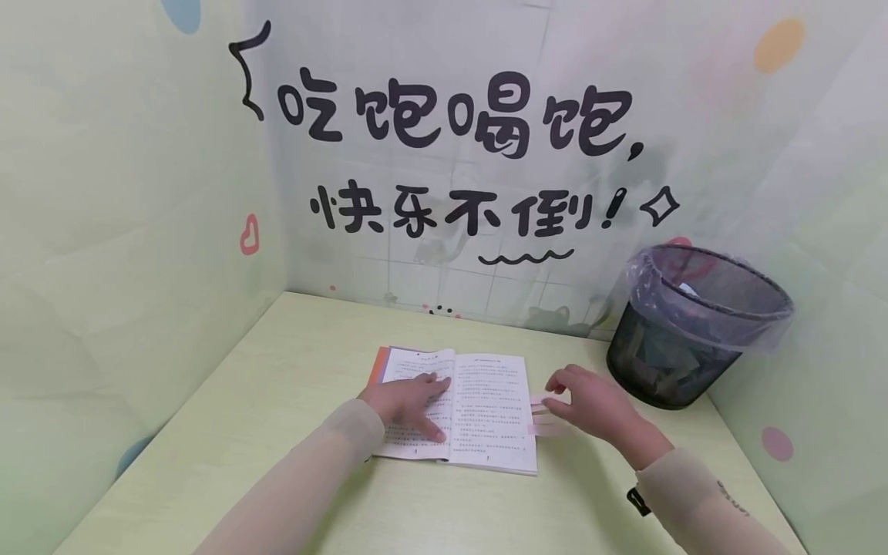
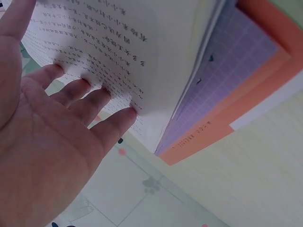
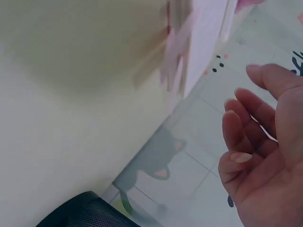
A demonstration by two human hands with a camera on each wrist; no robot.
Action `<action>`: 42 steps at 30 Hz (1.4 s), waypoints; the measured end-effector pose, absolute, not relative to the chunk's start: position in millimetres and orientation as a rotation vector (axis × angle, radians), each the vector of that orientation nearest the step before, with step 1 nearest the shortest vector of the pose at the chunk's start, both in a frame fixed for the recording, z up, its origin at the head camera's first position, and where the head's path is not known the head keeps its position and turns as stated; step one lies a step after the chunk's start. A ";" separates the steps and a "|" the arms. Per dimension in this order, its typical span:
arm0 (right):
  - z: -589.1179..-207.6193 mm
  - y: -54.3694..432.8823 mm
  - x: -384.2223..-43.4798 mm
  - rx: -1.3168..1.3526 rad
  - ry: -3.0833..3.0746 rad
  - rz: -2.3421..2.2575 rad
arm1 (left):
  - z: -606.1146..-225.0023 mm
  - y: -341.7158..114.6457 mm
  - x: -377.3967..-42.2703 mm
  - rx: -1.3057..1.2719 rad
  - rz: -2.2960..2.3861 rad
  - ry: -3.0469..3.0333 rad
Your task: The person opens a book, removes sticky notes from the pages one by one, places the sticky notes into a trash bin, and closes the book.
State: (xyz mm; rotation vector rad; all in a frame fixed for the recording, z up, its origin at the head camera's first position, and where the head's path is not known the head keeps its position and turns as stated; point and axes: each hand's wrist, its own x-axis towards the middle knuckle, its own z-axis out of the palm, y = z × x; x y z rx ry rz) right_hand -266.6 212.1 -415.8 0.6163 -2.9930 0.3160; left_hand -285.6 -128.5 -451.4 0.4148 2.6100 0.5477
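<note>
an open book [image 1: 489,416] is found lying flat on the pale tabletop [image 1: 291,362], near the middle of its width and well apart from both side walls. its left page is covered in part by the left hand [image 1: 409,402], whose fingers are spread, with the tips laid on the printed sheet and the thumb set wide toward the centre fold. beyond the left page edge, an orange and purple cover [image 1: 379,362] is exposed as a narrow strip.

the right hand [image 1: 598,405] is held raised just beside the book's right edge. its fingers are loosely bent, and a gap is shown between thumb and fingertips. pink tabs [image 1: 539,428] are seen projecting from that edge; in the right wrist view they are separated from the fingertips.

to the right rear, a black mesh bin [image 1: 648,358] with a translucent liner [image 1: 694,324] is stood near the corner, its rim overhung by the liner. tabletop is left between bin and book, and a broader stretch is noted between the book's left edge and the left wall. the rear table edge is met by a printed wall [image 1: 388,270], well apart from the bin's rim.
</note>
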 end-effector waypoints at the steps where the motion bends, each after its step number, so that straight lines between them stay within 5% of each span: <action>1: -419.2 211.7 -265.1 0.644 -3.007 0.318 | -451.3 -128.5 -285.5 0.415 0.547 2.610; 18: -449.4 210.5 -259.6 0.709 -3.148 0.237 | -449.5 -128.5 -284.6 0.422 0.544 2.607; 42: -442.1 213.4 -257.1 0.723 -3.155 0.237 | -450.3 -129.7 -286.9 0.423 0.561 2.597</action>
